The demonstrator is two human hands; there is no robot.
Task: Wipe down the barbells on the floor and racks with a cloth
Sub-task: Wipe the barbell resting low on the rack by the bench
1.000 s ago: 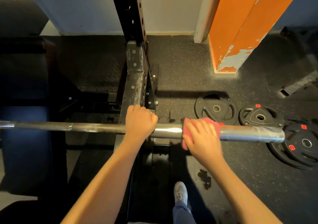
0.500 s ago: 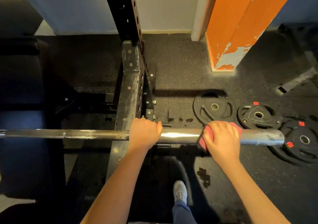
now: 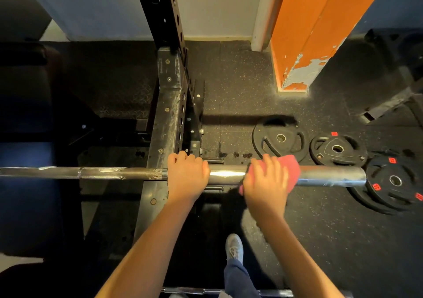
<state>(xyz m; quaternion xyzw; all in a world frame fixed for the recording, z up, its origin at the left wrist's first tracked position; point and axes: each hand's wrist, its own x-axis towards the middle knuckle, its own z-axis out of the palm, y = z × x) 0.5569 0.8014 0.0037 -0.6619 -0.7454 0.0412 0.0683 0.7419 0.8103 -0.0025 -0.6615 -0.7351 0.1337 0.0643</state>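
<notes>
The black speckled rubber floor (image 3: 251,80) runs back to a white wall and an orange pillar (image 3: 309,34) with peeling paint. Weight plates (image 3: 279,137) lie flat on the floor to my right.

The barbell (image 3: 114,173) sits level across my view, passing the black rack upright (image 3: 169,114). My left hand (image 3: 186,178) grips it just right of the upright, with the fingers curled over the top. My right hand (image 3: 265,183) holds the pink cloth (image 3: 290,167) wrapped around the sleeve, fingers closed over it.

Half a second ago the cloth was farther out toward the bar's end, and now it has slid back toward my left hand. I read that as a back-and-forth rubbing stroke. The outer sleeve is getting covered, but the dull shaft left of the rack looks unwiped.
</notes>
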